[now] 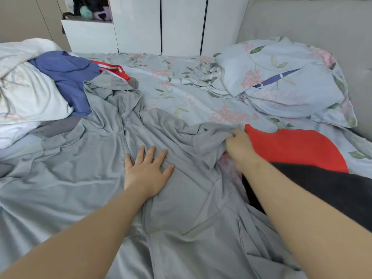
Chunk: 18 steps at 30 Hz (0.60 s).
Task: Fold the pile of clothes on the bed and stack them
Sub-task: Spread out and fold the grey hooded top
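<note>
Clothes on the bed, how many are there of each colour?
Light grey top: 1
Dark grey piece peeking out beneath: 1
Blue garment: 1
Red: 2, the red striped garment and the plain red garment
Black garment: 1
Total: 6

Grey hooded garment (pixel 112 150) spread crumpled across bed (pixel 181 87), hood toward far side. Blue garment (pixel 68 77) and red white-striped piece (pixel 112 70) heaped far left. Red garment (pixel 298 150) touching black garment (pixel 322 192) at right, just beside grey one's edge
</note>
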{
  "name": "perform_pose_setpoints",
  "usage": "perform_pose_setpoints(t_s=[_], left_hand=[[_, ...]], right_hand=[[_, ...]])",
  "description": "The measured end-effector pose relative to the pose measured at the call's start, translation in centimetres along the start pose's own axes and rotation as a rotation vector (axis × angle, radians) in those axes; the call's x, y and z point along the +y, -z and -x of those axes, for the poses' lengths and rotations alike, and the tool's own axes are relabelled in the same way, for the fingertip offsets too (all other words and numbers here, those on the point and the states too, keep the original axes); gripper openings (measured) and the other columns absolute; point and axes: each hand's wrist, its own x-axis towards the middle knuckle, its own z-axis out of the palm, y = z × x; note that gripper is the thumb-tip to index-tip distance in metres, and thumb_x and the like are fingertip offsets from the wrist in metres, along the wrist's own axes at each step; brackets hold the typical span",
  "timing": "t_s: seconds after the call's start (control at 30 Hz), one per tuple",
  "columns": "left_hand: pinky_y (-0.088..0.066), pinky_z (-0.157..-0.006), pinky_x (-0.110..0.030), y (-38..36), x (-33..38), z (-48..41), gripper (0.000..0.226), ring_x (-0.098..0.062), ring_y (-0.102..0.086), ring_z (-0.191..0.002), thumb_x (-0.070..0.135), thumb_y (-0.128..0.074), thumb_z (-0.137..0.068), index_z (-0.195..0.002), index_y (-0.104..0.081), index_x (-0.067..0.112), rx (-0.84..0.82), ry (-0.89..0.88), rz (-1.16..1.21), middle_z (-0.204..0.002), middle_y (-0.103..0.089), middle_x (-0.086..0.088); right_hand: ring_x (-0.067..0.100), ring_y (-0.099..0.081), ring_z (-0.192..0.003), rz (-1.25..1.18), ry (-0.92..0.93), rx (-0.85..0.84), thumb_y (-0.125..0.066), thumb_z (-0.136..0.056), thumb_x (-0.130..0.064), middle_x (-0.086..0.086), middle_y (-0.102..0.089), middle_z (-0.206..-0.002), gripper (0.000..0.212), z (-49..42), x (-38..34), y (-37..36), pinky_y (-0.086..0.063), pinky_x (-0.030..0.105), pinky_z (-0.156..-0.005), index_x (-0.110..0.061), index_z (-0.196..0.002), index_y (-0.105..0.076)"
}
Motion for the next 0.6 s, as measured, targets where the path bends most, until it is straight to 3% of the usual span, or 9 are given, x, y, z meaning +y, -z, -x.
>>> perform_pose_setpoints(t_s=[0.07,0.13,0.2,0.23,0.3,0.37,0.43,0.53,0.6], left_hand=[[0.006,-0.116,-0.052,-0.3,0.1,0.0,0.06,-0.018,0.013,-0.146,0.064,-0.011,-0.092,-0.148,0.002,0.044,0.011,-0.002,-0.016,-0.16,0.005,0.009],[0.006,-0.116,-0.052,-0.3,0.2,-0.1,0.06,-0.018,0.013,-0.146,0.063,-0.01,-0.093,-0.148,0.003,0.044,0.017,-0.003,-0.02,-0.16,0.005,0.008],[0.006,-0.116,-0.052,-0.3,0.2,-0.3,0.058,-0.018,0.013,-0.146,0.061,-0.009,-0.094,-0.148,0.002,0.043,0.015,0.005,-0.025,-0.16,0.004,0.008],[0.005,-0.116,-0.053,-0.2,0.3,-0.4,0.057,-0.018,0.011,-0.147,0.06,-0.009,-0.095,-0.148,-0.001,0.043,0.017,0.006,-0.019,-0.16,0.002,0.009],[0.0,-0.115,-0.051,0.0,0.4,-1.0,0.056,-0.018,0.001,-0.147,0.058,-0.008,-0.095,-0.147,-0.017,0.041,0.078,-0.001,-0.002,-0.158,-0.014,0.006],[-0.022,-0.106,-0.048,0.2,0.9,-2.0,0.062,-0.024,-0.029,-0.137,0.056,-0.009,-0.09,-0.132,-0.049,0.034,0.29,-0.021,0.043,-0.138,-0.045,-0.001],[-0.038,-0.087,-0.043,0.2,1.8,-3.5,0.052,-0.032,-0.05,-0.109,0.048,-0.024,-0.09,-0.112,-0.065,0.024,0.517,-0.067,0.134,-0.107,-0.059,-0.007],[-0.039,-0.079,-0.036,1.2,3.5,-6.5,0.032,-0.03,-0.047,-0.104,0.029,-0.039,-0.099,-0.126,-0.055,0.024,0.487,-0.064,0.313,-0.106,-0.051,-0.01],[-0.041,-0.08,-0.035,2.2,4.2,-9.0,0.038,-0.028,-0.048,-0.109,0.028,-0.04,-0.099,-0.137,-0.042,0.03,0.404,-0.076,0.351,-0.117,-0.048,-0.011]], right_hand=[[0.024,-0.053,-0.082,-0.382,-0.082,0.286,-0.04,-0.083,-0.01,0.006,-0.054,-0.084,0.013,-2.2,-1.5,1.4,-0.046,0.039,-0.073,-0.017,-0.084,-0.051],[0.02,-0.053,-0.085,-0.638,-0.041,0.598,-0.044,-0.087,-0.012,0.006,-0.054,-0.103,0.021,-3.5,-2.3,3.0,-0.045,0.029,-0.074,-0.015,-0.106,-0.05],[0.023,-0.05,-0.116,-0.524,0.032,0.672,-0.049,-0.09,-0.009,0.01,-0.044,-0.133,0.052,-4.0,-2.1,3.5,-0.041,0.028,-0.094,-0.007,-0.139,-0.033],[0.024,-0.039,-0.13,-0.325,0.052,0.636,-0.051,-0.09,-0.01,0.011,-0.033,-0.146,0.062,-3.9,-1.6,3.2,-0.035,0.031,-0.103,-0.007,-0.146,-0.023],[0.026,-0.035,-0.131,0.094,0.146,0.492,-0.05,-0.09,-0.01,0.013,-0.03,-0.147,0.064,-3.7,-0.2,2.0,-0.033,0.038,-0.106,-0.01,-0.148,-0.023],[0.029,-0.048,-0.108,0.327,0.237,0.248,-0.047,-0.09,-0.011,0.015,-0.044,-0.125,0.053,-4.2,1.2,1.0,-0.044,0.041,-0.09,-0.015,-0.142,-0.035],[0.03,-0.052,-0.098,0.411,0.194,0.025,-0.048,-0.092,-0.017,0.016,-0.047,-0.123,0.055,-4.8,2.2,0.4,-0.045,0.037,-0.076,-0.02,-0.144,-0.031],[0.03,-0.055,-0.107,0.59,0.084,-0.126,-0.052,-0.094,-0.029,0.013,-0.054,-0.125,0.067,-5.9,3.0,0.1,-0.044,0.035,-0.075,-0.022,-0.15,-0.015],[0.029,-0.053,-0.11,0.757,0.091,-0.142,-0.046,-0.097,-0.031,0.01,-0.054,-0.127,0.048,-6.9,3.4,-0.1,-0.044,0.036,-0.08,-0.021,-0.142,-0.033]])
